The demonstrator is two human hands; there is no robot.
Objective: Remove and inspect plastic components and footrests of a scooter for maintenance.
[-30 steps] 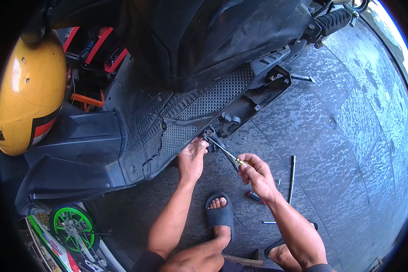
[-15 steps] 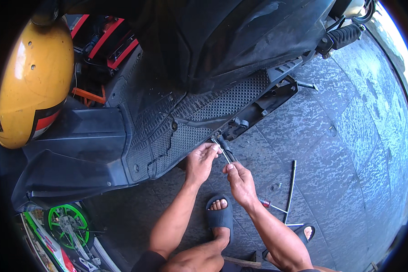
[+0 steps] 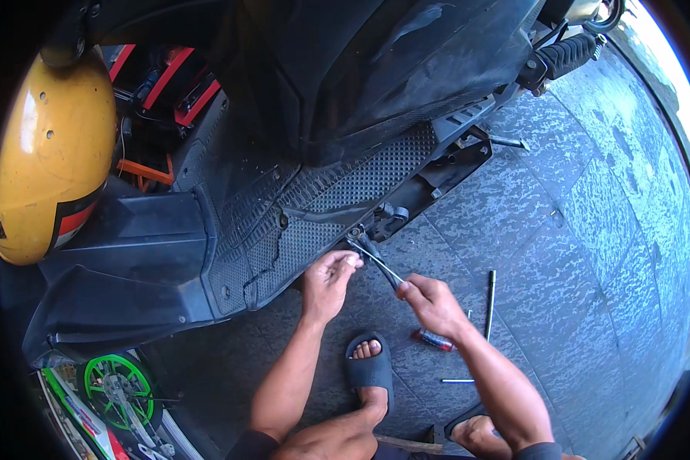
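My right hand (image 3: 434,303) is closed around the lower end of a slim shiny metal tool (image 3: 379,264). Its far end slants up to the outer edge of the scooter's footboard (image 3: 314,230), close to a dark lever-like part (image 3: 366,244); whether it touches is unclear. My left hand (image 3: 326,284) is just left of the tool, below the footboard edge, with thumb and fingertips pinched together. Anything between those fingertips is too small to make out.
On the dark floor to the right lie a long metal bar (image 3: 491,303), a red-and-blue tool handle (image 3: 437,340) and a thin metal rod (image 3: 458,381). A yellow helmet (image 3: 54,161) hangs at the left. A green-wheeled bike (image 3: 119,387) stands lower left.
My right hand has moved right and slightly down with the metal tool, showing more of its shaft. The left fingertips have drawn away to the left of it. The whole view has shifted slightly.
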